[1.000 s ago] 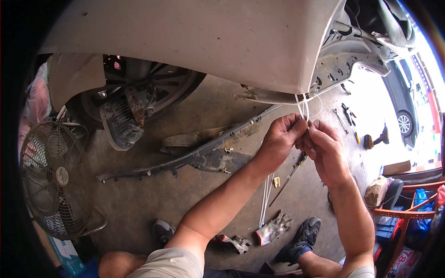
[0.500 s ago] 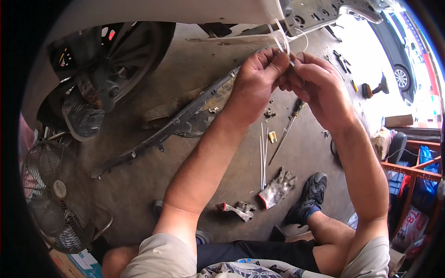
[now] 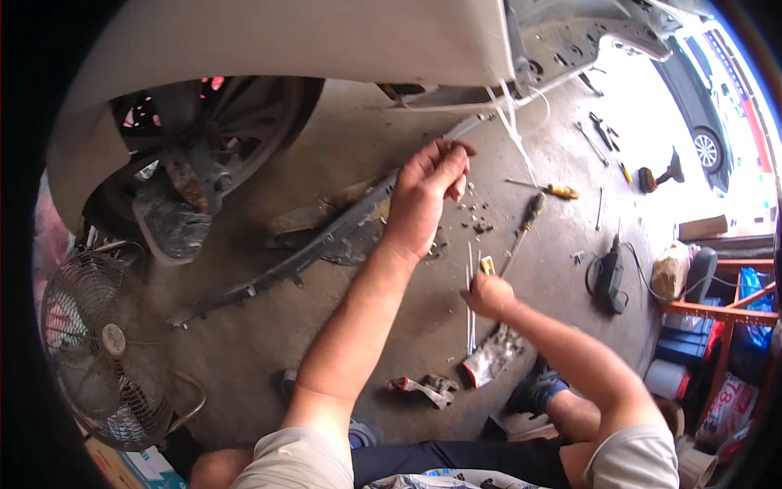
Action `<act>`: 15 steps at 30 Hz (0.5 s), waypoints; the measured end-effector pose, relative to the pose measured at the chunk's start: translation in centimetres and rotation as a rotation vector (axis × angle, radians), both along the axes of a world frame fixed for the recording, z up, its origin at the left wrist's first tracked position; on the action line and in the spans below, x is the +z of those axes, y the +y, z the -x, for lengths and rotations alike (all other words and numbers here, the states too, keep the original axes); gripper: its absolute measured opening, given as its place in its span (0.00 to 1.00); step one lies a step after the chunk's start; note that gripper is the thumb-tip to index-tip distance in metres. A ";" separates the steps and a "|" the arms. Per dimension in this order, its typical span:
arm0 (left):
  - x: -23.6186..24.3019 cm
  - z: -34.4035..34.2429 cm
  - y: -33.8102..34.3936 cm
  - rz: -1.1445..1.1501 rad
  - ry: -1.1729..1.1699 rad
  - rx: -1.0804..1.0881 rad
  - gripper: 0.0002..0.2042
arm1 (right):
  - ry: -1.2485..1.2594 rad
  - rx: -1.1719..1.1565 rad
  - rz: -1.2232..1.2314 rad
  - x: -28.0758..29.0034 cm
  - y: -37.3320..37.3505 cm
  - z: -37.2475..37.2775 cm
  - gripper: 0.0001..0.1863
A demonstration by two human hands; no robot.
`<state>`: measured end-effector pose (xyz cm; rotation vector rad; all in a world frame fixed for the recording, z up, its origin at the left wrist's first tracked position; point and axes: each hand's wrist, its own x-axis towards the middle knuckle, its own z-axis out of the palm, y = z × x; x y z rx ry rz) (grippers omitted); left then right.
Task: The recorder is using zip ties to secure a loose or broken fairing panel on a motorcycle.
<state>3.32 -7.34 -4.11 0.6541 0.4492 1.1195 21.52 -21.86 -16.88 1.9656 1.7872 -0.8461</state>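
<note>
My left hand [image 3: 432, 191] is raised over the floor, its fingers curled against the thumb, and nothing shows sticking out of it. Just right of it, white cable ties [image 3: 511, 122] hang looped from the lower edge of a white car panel [image 3: 391, 45], apart from both hands. Low over the floor, my right hand [image 3: 491, 295] has its fingertips pinched at loose white cable ties [image 3: 470, 326]; the fingers partly hide the grip. Beside this hand lie a small yellowish piece [image 3: 487, 265] and a long screwdriver [image 3: 531, 216]. Below it is a grey work glove [image 3: 497, 357] with a red cuff.
A long dark trim strip [image 3: 326, 232] lies across the floor on the left, near the car's wheel [image 3: 269, 122]. A fan [image 3: 114, 342] stands at lower left. Another glove [image 3: 428, 387], a yellow-handled screwdriver [image 3: 562, 191], pliers [image 3: 603, 130] and a corded power tool [image 3: 611, 277] lie around.
My hands have parted from the hanging cable ties. The right hand has come down to the loose ties on the floor; the left has drawn back and lower. The view has tilted up.
</note>
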 end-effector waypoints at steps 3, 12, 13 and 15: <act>-0.9 1.8 -0.2 0.061 0.038 0.143 0.06 | -0.097 -0.110 -0.027 -1.0 -2.8 2.4 0.21; 1.8 4.1 2.0 -0.037 0.051 0.723 0.06 | -0.114 -0.255 -0.155 -3.4 -4.4 3.3 0.14; 2.6 4.2 2.3 -0.063 0.066 0.775 0.06 | -0.096 -0.262 -0.160 -3.2 -4.4 3.3 0.14; 3.4 4.4 2.7 -0.126 0.050 0.737 0.07 | -0.081 -0.274 -0.158 -2.9 -4.3 3.2 0.14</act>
